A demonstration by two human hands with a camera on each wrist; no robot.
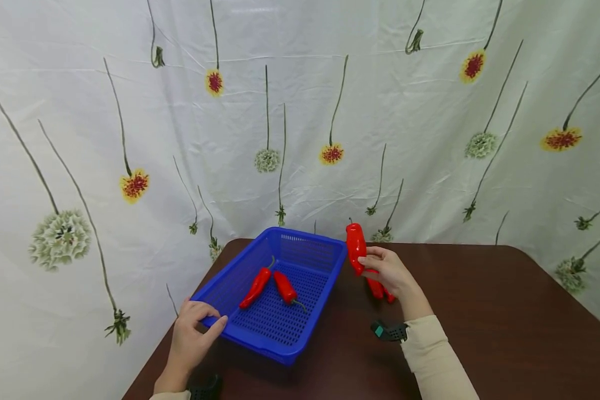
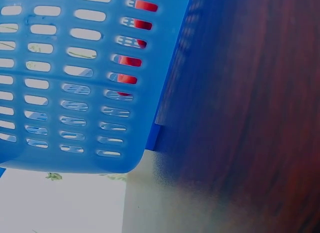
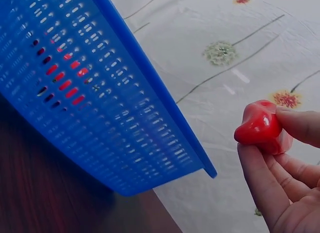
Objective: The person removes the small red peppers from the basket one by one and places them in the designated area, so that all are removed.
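Observation:
A red chili pepper (image 1: pixel 355 248) is pinched near its lower end by my right hand (image 1: pixel 387 271), held up beside the basket's right rim with its stem upward. The right wrist view shows the rounded tip of this chili pepper (image 3: pixel 260 125) between thumb and fingers. My left hand (image 1: pixel 192 333) grips the left near rim of a blue plastic basket (image 1: pixel 325 303). Inside the basket lie two chili peppers, one at the left (image 1: pixel 256 288) and one at the right (image 1: pixel 285 287). More red peppers (image 1: pixel 375 288) lie on the table, partly hidden behind my right hand.
The dark brown wooden table (image 1: pixel 480 311) extends to the right. A white flower-printed cloth (image 1: pixel 300 128) hangs behind and along the left side. Both wrists wear dark straps, the right one (image 1: pixel 394 332) showing below that hand.

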